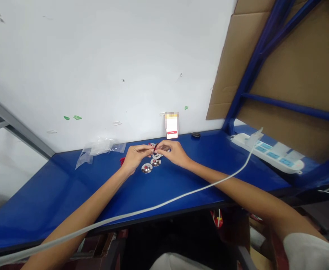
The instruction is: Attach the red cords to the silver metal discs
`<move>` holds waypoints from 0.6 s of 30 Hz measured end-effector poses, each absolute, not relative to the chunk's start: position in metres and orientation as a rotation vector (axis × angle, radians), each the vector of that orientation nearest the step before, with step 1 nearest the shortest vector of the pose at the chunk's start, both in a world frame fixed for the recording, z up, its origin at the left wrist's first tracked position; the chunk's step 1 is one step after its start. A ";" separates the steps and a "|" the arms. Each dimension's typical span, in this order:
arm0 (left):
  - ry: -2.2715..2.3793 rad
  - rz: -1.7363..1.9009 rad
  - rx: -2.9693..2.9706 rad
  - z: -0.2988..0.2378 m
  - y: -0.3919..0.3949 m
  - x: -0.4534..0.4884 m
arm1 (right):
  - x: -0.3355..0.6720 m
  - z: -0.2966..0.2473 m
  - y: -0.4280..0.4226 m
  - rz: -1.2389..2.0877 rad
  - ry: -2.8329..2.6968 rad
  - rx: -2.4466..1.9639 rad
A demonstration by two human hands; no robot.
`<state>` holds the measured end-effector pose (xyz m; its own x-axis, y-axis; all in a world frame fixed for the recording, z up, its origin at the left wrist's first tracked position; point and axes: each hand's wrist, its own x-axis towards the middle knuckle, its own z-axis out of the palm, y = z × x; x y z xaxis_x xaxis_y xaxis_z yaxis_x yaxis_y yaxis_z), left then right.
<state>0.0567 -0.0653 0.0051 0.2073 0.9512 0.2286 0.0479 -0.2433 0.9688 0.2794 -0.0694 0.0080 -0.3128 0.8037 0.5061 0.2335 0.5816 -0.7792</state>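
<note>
My left hand (135, 156) and my right hand (175, 153) meet above the blue table, fingertips pinched close together. Between them is a thin dark red piece (155, 148), too small to name and partly covered by the fingers. Just below lie shiny round metal discs with domed centres: one disc (146, 168) nearest me, and a second disc (155, 162) behind it. More pale round pieces sit under my fingertips, partly hidden. A bundle of red cord (122, 161) shows beside my left wrist.
Clear plastic bags (101, 147) lie at the back left. A phone (172, 125) leans on the white wall, near a small black object (196, 135). A white power strip (268, 153) stands at right; its white cable (164, 203) crosses in front of both forearms.
</note>
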 end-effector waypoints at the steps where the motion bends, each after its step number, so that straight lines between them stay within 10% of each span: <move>1: 0.979 1.162 1.535 0.007 -0.066 0.056 | 0.280 0.009 -0.069 0.728 -1.858 -0.839; 9: 0.913 1.063 1.538 0.007 -0.077 0.070 | 0.288 0.008 -0.070 0.280 -2.120 -0.986; 18: 0.930 1.146 1.693 0.003 -0.072 0.061 | 0.284 0.008 -0.065 0.791 -1.938 -0.766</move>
<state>0.0611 -0.0716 0.0029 0.2980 0.9056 0.3019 0.1092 -0.3465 0.9317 0.2839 -0.0651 0.0080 -0.4210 0.7624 0.4914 0.2011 0.6067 -0.7691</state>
